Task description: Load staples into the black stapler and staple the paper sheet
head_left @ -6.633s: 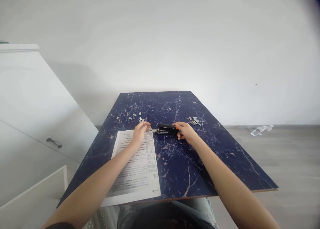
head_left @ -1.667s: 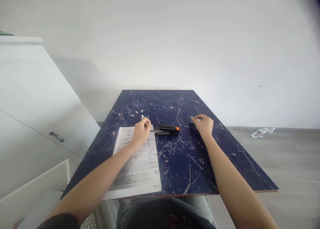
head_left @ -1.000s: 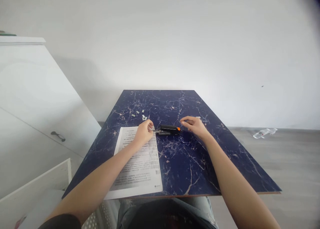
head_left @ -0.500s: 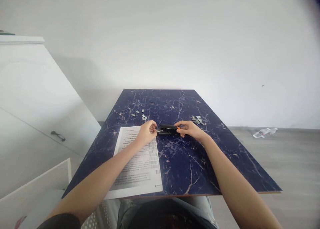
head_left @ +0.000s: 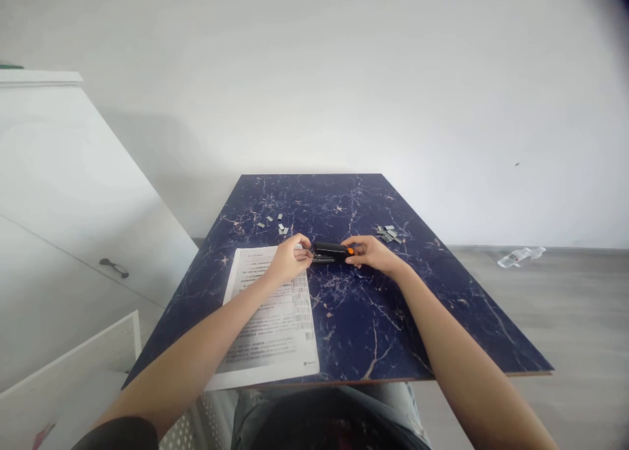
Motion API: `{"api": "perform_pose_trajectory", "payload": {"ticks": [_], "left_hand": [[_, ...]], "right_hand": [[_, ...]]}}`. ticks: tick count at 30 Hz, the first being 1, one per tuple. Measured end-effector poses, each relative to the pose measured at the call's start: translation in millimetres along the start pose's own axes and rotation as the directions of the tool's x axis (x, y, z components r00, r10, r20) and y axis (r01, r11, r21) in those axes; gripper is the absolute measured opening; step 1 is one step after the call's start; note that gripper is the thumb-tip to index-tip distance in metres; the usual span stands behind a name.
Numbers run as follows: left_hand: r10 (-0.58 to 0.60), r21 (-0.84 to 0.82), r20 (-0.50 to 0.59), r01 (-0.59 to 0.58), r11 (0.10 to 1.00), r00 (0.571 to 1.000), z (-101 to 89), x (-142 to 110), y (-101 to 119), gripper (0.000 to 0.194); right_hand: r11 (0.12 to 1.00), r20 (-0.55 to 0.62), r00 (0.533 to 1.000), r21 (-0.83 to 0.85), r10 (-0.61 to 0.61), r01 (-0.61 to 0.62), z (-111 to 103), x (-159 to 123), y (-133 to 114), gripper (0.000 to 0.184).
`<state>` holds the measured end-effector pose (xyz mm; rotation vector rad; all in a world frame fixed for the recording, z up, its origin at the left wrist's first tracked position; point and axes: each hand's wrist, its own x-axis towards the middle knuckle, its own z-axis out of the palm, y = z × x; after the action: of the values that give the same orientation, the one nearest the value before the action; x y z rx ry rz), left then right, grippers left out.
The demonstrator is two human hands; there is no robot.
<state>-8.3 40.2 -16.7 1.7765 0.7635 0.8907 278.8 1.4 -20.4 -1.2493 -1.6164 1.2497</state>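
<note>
A black stapler (head_left: 330,251) with silver metal along its lower side and an orange part at its right end lies level just above or on the tabletop. My right hand (head_left: 368,252) grips that orange end between thumb and fingers. At the stapler's left end, my left hand (head_left: 291,259) has thumb and fingertips brought together against the metal; what sits in the pinch is too small to make out. Below my left hand and forearm lies a printed sheet (head_left: 268,325), partly covered by them.
Several small silvery strips (head_left: 389,234) lie piled beyond my right hand, and more loose strips (head_left: 282,229) lie beyond my left. The dark blue marbled table (head_left: 358,332) stands by the wall. A white cabinet (head_left: 54,175) is at left; a clear plastic item (head_left: 521,257) lies on the floor.
My left thumb and fingers have shifted slightly right, closer around the stapler's left end. The right hand keeps its grip on the stapler, nearly unmoved.
</note>
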Motion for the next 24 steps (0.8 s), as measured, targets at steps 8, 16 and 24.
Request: {"api": "perform_pose_trajectory", "payload": {"ticks": [8, 16, 24], "left_hand": [[-0.013, 0.023, -0.078, 0.015, 1.000, 0.997, 1.9, 1, 0, 0.022], [0.135, 0.305, -0.235, -0.059, 0.950, 0.962, -4.4, 4, -2, 0.007], [0.101, 0.360, -0.208, -0.020, 0.933, 0.973, -5.1, 4, -2, 0.009]], "right_hand": [[1.000, -0.009, 1.000, -0.007, -0.002, 0.002, 1, 1, 1, 0.054], [0.987, -0.012, 0.999, -0.154, -0.037, 0.035, 2, 1, 0, 0.055], [0.834, -0.094, 0.953, -0.514, -0.286, 0.200, 15, 6, -4, 0.040]]}}
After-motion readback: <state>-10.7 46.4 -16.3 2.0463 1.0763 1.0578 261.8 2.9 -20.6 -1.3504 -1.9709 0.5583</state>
